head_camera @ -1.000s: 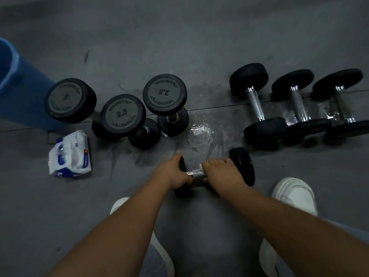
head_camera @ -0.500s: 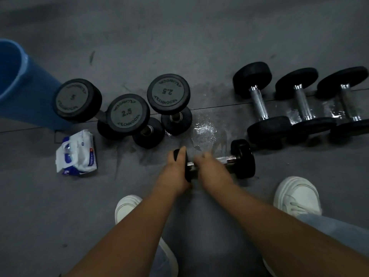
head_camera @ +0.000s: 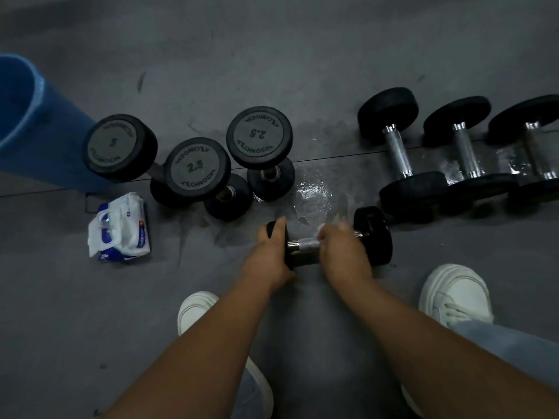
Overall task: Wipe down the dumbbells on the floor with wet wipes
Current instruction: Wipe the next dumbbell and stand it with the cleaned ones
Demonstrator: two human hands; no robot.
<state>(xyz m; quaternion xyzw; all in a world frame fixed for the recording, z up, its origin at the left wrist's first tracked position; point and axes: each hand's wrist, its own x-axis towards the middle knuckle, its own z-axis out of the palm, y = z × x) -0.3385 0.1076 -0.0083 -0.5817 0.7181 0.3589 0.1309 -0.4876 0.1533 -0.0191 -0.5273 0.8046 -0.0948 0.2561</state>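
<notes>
Head view: the small dumbbell (head_camera: 373, 234) lies on the floor just ahead of your shoes (head_camera: 453, 294). Its long axis runs left to right, the right head pointing toward the row of lying dumbbells (head_camera: 399, 152). Your left hand (head_camera: 269, 252) grips the left head; your right hand (head_camera: 341, 249) — blurred — curls round the handle (head_camera: 304, 244) with a wet wipe (head_camera: 321, 228). Wet steel could slip, and the weight might then roll toward a shoe.

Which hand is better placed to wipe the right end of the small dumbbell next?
The right hand. It holds the wipe on the handle of the dumbbell, just beside that end. The left hand grips the other end and steadies it.
</notes>
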